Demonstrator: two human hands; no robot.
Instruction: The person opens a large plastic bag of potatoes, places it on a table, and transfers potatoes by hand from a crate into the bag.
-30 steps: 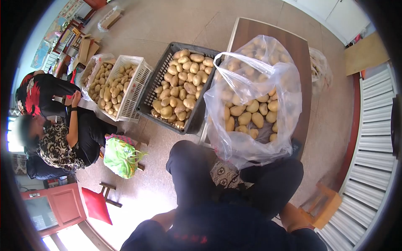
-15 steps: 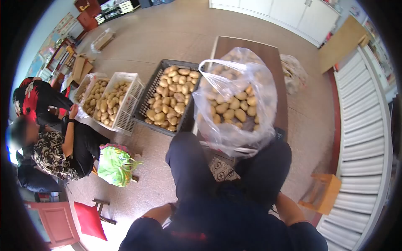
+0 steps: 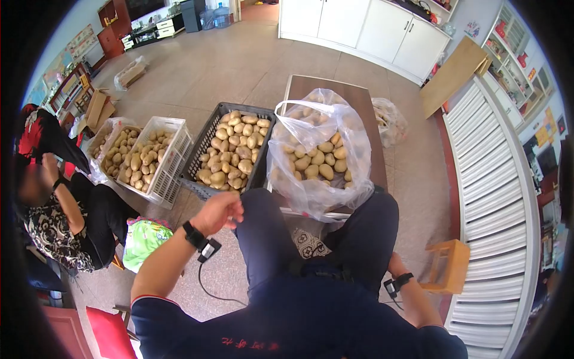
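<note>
Tan potatoes [image 3: 326, 172] lie in an open, clear bag [image 3: 317, 200]; more fill the black crate [image 3: 200, 189] just beside it.

Left hand [image 3: 216, 214] beside the left knee [image 3: 263, 209], near black crate [image 3: 197, 157] of potatoes [image 3: 232, 149].

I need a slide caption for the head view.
Left hand beside the knee, near potatoes in a black crate and a clear plastic bag.

1 head-worn camera, looking forward and down.
</note>
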